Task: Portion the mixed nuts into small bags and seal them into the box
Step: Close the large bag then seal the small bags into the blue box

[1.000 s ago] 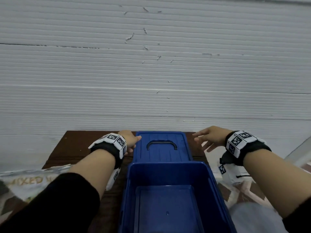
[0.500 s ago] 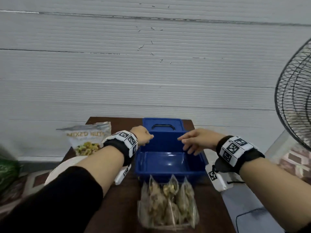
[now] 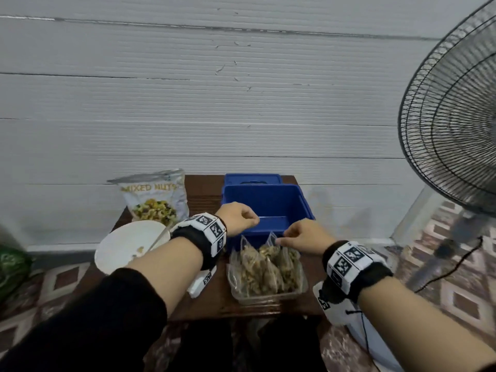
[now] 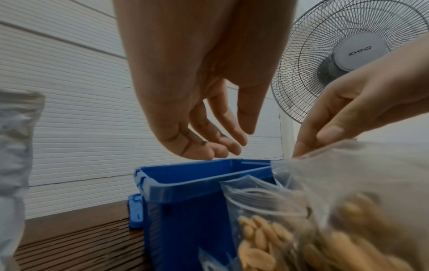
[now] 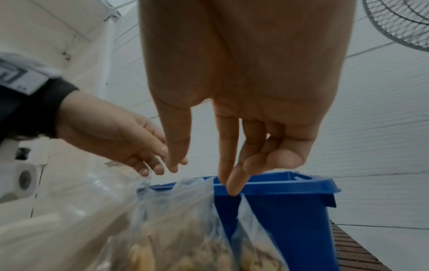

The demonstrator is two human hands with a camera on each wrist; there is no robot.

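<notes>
Left hand [image 3: 236, 220] loosely curled; right hand [image 3: 303, 236] pinching

Dim flat light, edge distortion, blurred wrist-view foregrounds.

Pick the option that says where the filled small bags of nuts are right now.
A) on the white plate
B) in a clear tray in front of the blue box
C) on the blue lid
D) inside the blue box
B: the small bags stand upright in the clear tray on the near side of the blue box, whose visible inside holds none.
</notes>
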